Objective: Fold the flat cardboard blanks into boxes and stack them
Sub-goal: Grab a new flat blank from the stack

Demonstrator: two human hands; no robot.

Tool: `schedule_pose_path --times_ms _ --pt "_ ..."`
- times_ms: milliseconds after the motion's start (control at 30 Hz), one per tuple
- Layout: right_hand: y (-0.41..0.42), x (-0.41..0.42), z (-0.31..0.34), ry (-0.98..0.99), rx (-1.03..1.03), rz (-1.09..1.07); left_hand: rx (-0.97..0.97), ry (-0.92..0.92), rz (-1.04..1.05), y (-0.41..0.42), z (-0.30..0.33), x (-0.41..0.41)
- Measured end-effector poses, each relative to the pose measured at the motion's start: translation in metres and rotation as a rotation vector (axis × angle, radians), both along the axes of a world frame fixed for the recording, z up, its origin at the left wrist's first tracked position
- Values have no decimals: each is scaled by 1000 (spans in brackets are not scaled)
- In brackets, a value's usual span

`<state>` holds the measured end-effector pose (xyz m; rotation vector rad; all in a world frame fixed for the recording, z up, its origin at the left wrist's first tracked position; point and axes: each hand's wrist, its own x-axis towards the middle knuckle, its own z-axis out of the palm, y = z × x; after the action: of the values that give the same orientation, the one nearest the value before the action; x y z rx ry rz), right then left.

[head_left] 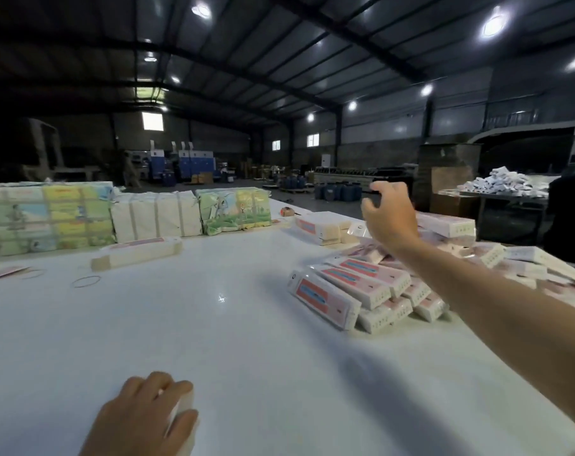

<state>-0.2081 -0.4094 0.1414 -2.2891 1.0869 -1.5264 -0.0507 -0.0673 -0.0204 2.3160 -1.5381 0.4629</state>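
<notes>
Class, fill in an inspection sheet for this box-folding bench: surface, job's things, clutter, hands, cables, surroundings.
Surface: white table, glossy.
Job's things: folded pink boxes piled at right; banded stack of blanks at left; strapped bundles along the far edge.
Clutter: loose rubber band.
Hands: left hand covers a pale item on the table; right hand raised above the pile, fingers curled, apparently empty.
Cables: nothing seen.
Surroundings: dim warehouse, blue drums.

A factory hall: steel roof trusses [312, 37], blue machines [194, 159], strapped bundles [49, 218] of printed cardboard
</notes>
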Motion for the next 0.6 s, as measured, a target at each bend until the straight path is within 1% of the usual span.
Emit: schedule_pose_path --times_ms 67,133,200,267,333,367,433,467,533,600 --pt "61 32 -22 122 -70 291 -80 -49 -1 -2 7 -13" --pt "124 55 -64 347 -80 519 -41 4 98 -3 8 -17" --pt "171 66 -110 593 -73 582 -17 89 177 1 4 -13" --pt "195 70 -145 743 -129 559 -7 94 179 1 -4 -8" --pt "200 68 -160 775 -216 529 19 115 180 0 -6 -7" --pt "200 67 -163 777 -225 523 2 132 171 0 -5 -6" --pt "198 65 -164 772 -218 539 -13 289 186 5 -1 -5" --pt "198 64 -164 762 -215 553 -61 402 206 9 6 -3" --pt "203 63 -163 732 -197 577 -233 588 294 29 25 11" --pt "202 65 -165 651 -125 609 -317 629 447 64 47 34"
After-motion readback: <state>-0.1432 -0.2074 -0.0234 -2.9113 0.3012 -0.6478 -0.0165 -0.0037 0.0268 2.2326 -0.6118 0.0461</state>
